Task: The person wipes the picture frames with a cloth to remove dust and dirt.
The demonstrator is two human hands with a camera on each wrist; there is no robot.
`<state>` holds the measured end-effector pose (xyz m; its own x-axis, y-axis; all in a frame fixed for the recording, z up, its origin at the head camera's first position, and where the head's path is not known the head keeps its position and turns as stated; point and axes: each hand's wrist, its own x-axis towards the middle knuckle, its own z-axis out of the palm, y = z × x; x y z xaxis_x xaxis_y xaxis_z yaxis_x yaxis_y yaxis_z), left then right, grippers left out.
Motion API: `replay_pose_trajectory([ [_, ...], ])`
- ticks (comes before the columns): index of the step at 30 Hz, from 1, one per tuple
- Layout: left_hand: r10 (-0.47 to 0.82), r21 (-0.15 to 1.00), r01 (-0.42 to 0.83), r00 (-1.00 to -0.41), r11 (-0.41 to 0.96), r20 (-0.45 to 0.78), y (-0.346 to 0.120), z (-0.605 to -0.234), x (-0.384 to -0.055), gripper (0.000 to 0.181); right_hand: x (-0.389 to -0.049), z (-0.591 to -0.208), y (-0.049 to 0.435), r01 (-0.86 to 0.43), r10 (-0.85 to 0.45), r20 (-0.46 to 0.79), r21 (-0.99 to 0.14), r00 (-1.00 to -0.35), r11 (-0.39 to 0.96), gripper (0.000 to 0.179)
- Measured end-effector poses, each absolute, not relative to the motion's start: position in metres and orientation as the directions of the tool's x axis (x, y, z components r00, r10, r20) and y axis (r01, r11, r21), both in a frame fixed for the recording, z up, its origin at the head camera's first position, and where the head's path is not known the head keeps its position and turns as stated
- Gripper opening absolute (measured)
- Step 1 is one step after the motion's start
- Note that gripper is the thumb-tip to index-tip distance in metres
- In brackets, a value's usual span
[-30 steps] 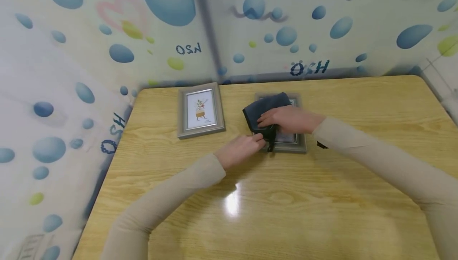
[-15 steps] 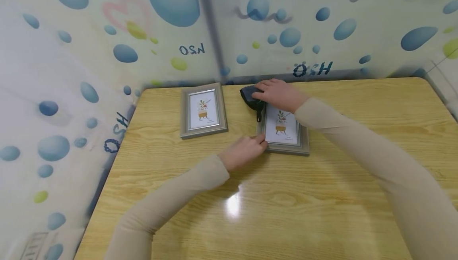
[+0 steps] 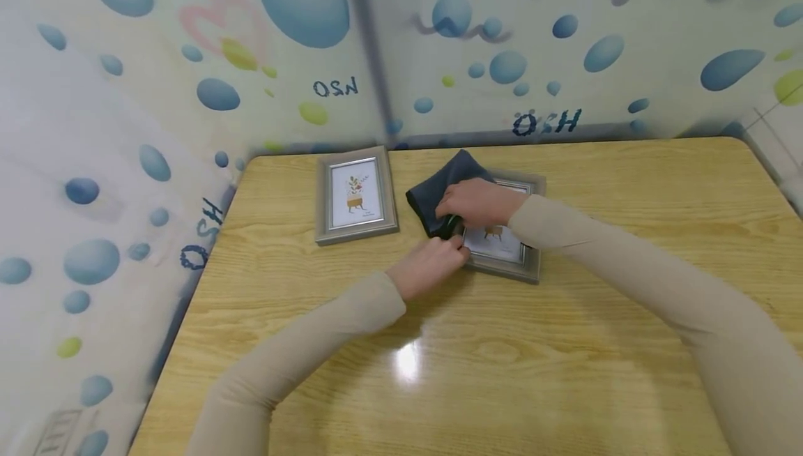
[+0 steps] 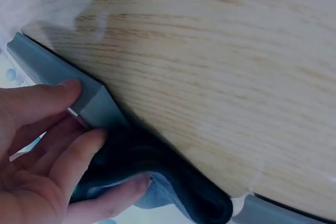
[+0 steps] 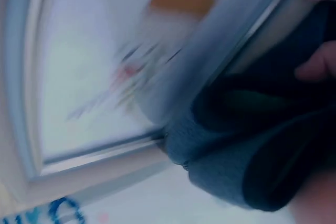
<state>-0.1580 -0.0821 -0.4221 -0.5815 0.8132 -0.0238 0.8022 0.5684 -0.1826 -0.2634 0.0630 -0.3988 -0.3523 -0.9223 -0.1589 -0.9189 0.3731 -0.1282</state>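
Note:
A grey picture frame [image 3: 505, 271] with a plant drawing lies on the table, partly under a dark blue cloth [image 3: 433, 194]. At its lower left corner, my left hand [image 3: 429, 268] holds it, fingertips on the frame's side edge in the left wrist view. My right hand [image 3: 477, 203] grips the folded cloth over the frame's left border. In the right wrist view the cloth [image 5: 210, 156] bunches in folds against the frame's inner edge. The right arm hides part of the drawing in the head view.
A second, similar grey picture frame [image 3: 355, 194] lies to the left. The wooden table [image 3: 502, 372] meets a wall [image 3: 464, 107] printed with blue drops behind and another wall on the left.
My right hand wiped the cloth up to the frame's top left, then down along its left border. The frame has turned slightly. My left hand stays at the lower left corner.

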Motion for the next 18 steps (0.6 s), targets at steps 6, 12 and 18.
replay_pose_trajectory([
  [6, 0.808, -0.168, 0.796, -0.59, 0.582, 0.006, -0.084, -0.423, -0.158, 0.014, -0.253, -0.395, 0.057, -0.931, -0.947, -0.101, -0.176, -0.305, 0.318, 0.021],
  [12, 0.798, -0.151, 0.789, -0.602, 0.595, -0.003, -0.081, -0.424, -0.159, 0.015, -0.281, -0.395, 0.066, -0.884, -0.876, -0.158, -0.034, -0.455, 0.466, 0.036],
  [18, 0.793, -0.129, 0.788, -0.609, 0.602, -0.018, -0.078, -0.423, -0.159, 0.017, -0.312, -0.399, 0.078, -0.769, -0.75, -0.192, 0.047, -0.633, 0.637, 0.041],
])
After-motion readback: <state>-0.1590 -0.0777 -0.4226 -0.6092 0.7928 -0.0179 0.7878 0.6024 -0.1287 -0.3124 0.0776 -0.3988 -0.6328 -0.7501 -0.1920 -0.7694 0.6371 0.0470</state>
